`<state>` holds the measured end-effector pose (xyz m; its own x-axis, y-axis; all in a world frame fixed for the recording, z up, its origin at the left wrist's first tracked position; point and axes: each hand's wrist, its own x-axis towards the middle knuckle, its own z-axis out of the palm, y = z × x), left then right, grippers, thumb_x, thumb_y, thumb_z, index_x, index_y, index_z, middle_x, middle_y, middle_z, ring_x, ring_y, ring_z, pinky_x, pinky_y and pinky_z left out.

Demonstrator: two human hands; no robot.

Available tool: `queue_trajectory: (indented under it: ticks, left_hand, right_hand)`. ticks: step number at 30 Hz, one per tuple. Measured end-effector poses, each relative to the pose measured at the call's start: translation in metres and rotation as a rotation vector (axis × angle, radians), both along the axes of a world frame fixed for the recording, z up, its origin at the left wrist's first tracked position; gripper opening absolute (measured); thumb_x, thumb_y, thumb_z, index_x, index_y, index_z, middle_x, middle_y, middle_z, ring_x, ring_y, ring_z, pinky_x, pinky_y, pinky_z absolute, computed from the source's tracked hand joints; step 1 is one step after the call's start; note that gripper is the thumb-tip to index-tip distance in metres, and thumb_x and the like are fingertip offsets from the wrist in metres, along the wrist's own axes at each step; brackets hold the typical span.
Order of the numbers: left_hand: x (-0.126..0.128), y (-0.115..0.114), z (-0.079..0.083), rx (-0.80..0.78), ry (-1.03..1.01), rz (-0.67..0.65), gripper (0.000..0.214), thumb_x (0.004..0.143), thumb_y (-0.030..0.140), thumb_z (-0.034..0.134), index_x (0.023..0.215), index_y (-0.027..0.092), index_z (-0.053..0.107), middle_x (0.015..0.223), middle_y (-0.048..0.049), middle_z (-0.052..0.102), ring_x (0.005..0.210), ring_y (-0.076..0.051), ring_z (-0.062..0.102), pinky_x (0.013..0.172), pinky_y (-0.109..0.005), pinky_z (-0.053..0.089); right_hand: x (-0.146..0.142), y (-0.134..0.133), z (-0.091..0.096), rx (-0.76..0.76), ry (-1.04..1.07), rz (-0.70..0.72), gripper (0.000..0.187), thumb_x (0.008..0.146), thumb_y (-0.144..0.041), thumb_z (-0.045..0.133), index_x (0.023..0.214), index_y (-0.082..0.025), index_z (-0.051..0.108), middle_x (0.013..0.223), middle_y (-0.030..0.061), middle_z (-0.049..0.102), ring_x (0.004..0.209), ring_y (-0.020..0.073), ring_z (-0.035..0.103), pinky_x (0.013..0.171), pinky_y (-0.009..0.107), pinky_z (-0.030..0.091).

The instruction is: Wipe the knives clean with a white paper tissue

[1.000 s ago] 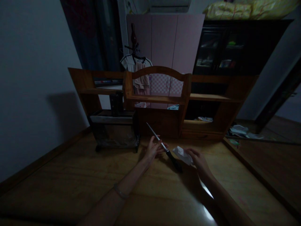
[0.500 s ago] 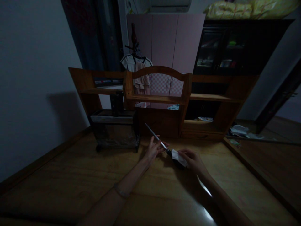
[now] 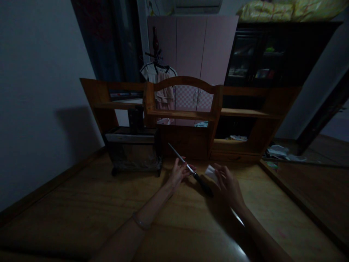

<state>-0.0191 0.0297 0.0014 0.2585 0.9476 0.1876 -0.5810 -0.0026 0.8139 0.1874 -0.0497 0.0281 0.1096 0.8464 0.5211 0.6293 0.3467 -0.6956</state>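
My left hand [image 3: 180, 172] grips the pale, narrow, tapering shaft of a long black-handled tool [image 3: 203, 184], knife-like in outline; the dim light hides its exact kind. Its tip points up and to the left, away from me, while the handle slants down to the right. Just right of that handle, my right hand [image 3: 227, 185] pinches a small folded white tissue [image 3: 211, 172], apart from the tool. A bracelet circles my left wrist.
A wooden floor-like surface [image 3: 174, 225] spreads beneath my hands. Ahead stands a wooden shelf unit [image 3: 185, 115]. A dark glass-sided box on feet [image 3: 133, 151] is at the left. Behind are a pink wardrobe [image 3: 189, 47] and a dark cabinet [image 3: 294, 54].
My right hand has lifted the tissue off the black handle and moved slightly right, uncovering the handle. My left hand and the tool have stayed in place.
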Motion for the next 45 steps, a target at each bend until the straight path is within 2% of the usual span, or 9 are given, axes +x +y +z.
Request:
queue_trajectory:
  ticks: [2,4,9,15,20,26,30,35,45]
  left_hand:
    - [0.000,0.000,0.000,0.000,0.002,0.000,0.043,0.081,0.036,0.063,0.110,0.022,0.034,0.080,-0.0071,0.068,0.083,-0.028,0.068,0.076,-0.044,0.052]
    - [0.000,-0.001,0.001,0.002,0.005,0.001,0.043,0.081,0.036,0.063,0.110,0.022,0.034,0.081,-0.0078,0.068,0.083,-0.028,0.068,0.077,-0.045,0.052]
    - [0.000,-0.002,0.002,0.008,0.007,0.004,0.044,0.081,0.036,0.063,0.110,0.022,0.034,0.081,-0.0082,0.069,0.082,-0.027,0.069,0.078,-0.046,0.051]
    - [0.001,0.000,0.001,-0.024,0.010,0.015,0.044,0.080,0.035,0.064,0.110,0.022,0.034,0.080,-0.0068,0.068,0.081,-0.027,0.069,0.076,-0.044,0.052]
    - [0.001,-0.001,0.001,-0.032,0.037,0.014,0.044,0.080,0.035,0.064,0.110,0.023,0.035,0.079,-0.0062,0.068,0.080,-0.027,0.069,0.074,-0.042,0.053]
    - [0.000,0.000,0.002,-0.013,0.035,-0.011,0.044,0.080,0.035,0.064,0.111,0.023,0.035,0.080,-0.0054,0.067,0.082,-0.027,0.069,0.076,-0.044,0.052]
    - [0.000,-0.001,0.003,-0.003,0.019,-0.018,0.045,0.080,0.035,0.064,0.111,0.023,0.035,0.079,-0.0050,0.067,0.082,-0.028,0.069,0.077,-0.045,0.052]
    - [0.000,-0.001,0.002,-0.029,-0.023,-0.011,0.042,0.081,0.032,0.063,0.110,0.023,0.034,0.078,-0.0051,0.067,0.083,-0.029,0.068,0.078,-0.047,0.052]
    - [0.000,0.000,-0.005,-0.065,-0.174,-0.039,0.033,0.085,0.024,0.059,0.107,0.022,0.035,0.084,-0.0040,0.066,0.093,-0.025,0.066,0.093,-0.049,0.044]
  right_hand:
    - [-0.002,0.001,0.000,0.080,-0.051,0.048,0.022,0.089,-0.038,0.045,0.095,-0.020,0.056,0.126,0.0111,0.053,0.113,0.0249,0.052,0.094,0.039,0.040]
    - [-0.004,0.001,0.000,0.054,-0.076,0.142,0.020,0.090,-0.037,0.045,0.092,-0.020,0.057,0.128,0.0096,0.051,0.117,0.0240,0.048,0.097,0.038,0.038]
    - [-0.012,-0.004,-0.006,-0.243,-0.049,0.376,0.026,0.091,-0.042,0.043,0.089,-0.019,0.056,0.083,0.0031,0.062,0.074,0.0164,0.057,0.064,0.026,0.044]
    - [-0.014,-0.007,-0.005,-0.268,-0.017,0.397,0.028,0.091,-0.044,0.043,0.087,-0.018,0.054,0.072,-0.0008,0.056,0.064,0.0124,0.050,0.056,0.022,0.037]
    - [-0.012,-0.009,0.003,-0.320,-0.036,0.442,0.027,0.091,-0.044,0.043,0.089,-0.019,0.052,0.075,0.0005,0.061,0.066,0.0136,0.053,0.056,0.022,0.038]
    - [-0.012,-0.013,0.010,-0.430,0.065,0.613,0.038,0.083,-0.041,0.058,0.113,-0.022,0.047,0.104,0.0059,0.068,0.088,0.0204,0.063,0.073,0.029,0.048]
    - [-0.009,-0.010,0.007,-0.399,-0.022,0.514,0.042,0.079,-0.041,0.061,0.113,-0.018,0.057,0.104,0.0081,0.068,0.090,0.0248,0.064,0.077,0.032,0.048]
    - [-0.008,-0.010,0.010,-0.350,-0.159,0.410,0.037,0.081,-0.043,0.057,0.107,-0.019,0.067,0.092,0.0043,0.071,0.077,0.0238,0.065,0.067,0.029,0.047]
    - [-0.008,-0.008,0.013,-0.280,-0.061,0.317,0.040,0.083,-0.048,0.053,0.106,-0.019,0.069,0.092,0.0052,0.072,0.079,0.0252,0.065,0.065,0.029,0.047]
